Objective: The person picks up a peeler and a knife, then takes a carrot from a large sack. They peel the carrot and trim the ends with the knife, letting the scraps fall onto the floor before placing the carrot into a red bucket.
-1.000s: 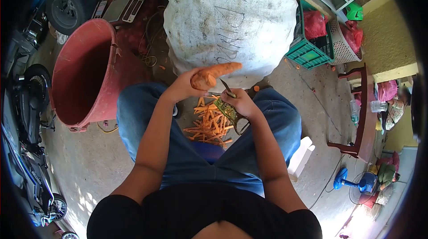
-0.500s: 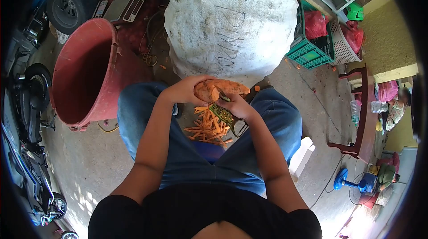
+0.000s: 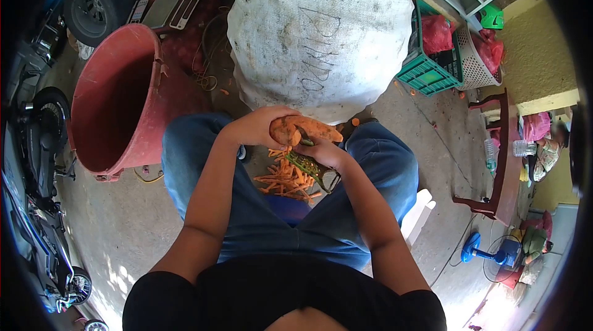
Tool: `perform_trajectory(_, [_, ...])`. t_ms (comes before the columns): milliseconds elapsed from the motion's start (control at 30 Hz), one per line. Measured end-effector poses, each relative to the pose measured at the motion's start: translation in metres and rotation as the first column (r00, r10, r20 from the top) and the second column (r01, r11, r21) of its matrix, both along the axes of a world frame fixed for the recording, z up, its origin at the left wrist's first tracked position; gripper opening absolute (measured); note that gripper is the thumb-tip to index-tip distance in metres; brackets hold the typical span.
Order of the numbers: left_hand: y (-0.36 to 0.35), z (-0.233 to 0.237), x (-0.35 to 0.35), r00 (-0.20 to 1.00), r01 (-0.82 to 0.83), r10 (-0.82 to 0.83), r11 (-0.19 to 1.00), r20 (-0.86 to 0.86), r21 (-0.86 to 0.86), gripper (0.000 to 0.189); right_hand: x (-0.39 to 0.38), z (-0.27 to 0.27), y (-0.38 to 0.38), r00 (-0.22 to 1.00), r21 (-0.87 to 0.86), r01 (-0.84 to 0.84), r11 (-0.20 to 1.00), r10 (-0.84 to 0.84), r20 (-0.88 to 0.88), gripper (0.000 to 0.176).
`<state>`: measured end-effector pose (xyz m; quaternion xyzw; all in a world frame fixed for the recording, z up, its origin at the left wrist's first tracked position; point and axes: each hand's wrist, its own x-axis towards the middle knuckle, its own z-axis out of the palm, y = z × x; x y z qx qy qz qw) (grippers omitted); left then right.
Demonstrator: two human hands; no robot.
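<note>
My left hand (image 3: 260, 126) is wrapped round the thick end of a large, knobbly orange carrot (image 3: 316, 127) held crosswise between my knees. A short stub sticks out of the carrot's near side. My right hand (image 3: 327, 152) is closed just below it, on a green-and-yellow patterned tool (image 3: 307, 163) with a looped end; a dark tip of it seems to meet the carrot near the stub. Part of the tool is hidden by my fingers. Beneath my hands lies a heap of thin orange carrot sticks (image 3: 285, 179), with a blue surface (image 3: 289, 208) showing at its near edge.
A big white woven sack (image 3: 318, 34) stands right in front of me. To the left are a red tub (image 3: 167, 93), a tyre and a motorcycle (image 3: 46, 207). Rightward are a green crate (image 3: 432, 74), a reddish wooden bench (image 3: 508, 164) and a blue fan (image 3: 472, 247).
The carrot has turned slightly and its thin end sits a little lower. My right hand and the patterned tool have shifted slightly, with the tool's dark tip now higher against the carrot.
</note>
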<state>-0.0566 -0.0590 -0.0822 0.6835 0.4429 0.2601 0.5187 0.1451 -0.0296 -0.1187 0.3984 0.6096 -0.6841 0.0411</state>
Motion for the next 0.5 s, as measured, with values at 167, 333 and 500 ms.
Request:
perform_trajectory(167, [0.001,0.003,-0.003,0.999,0.022,-0.023,0.999,-0.032,-0.039,0.07,-0.003,0.01,-0.002,0.998,0.068,-0.035,0.997,0.038,-0.043,0.046])
perform_trajectory(333, [-0.001,-0.002,0.001,0.999,-0.009,0.013,0.996,0.039,-0.084,0.07,-0.002,-0.014,0.0,0.997,0.055,0.026,0.998,-0.022,-0.073,0.036])
perform_trajectory(500, [0.0,-0.007,0.004,0.991,-0.129,0.129,0.992,-0.024,0.001,0.068,-0.003,-0.007,0.009,0.997,0.109,0.034,0.993,-0.026,-0.074,0.039])
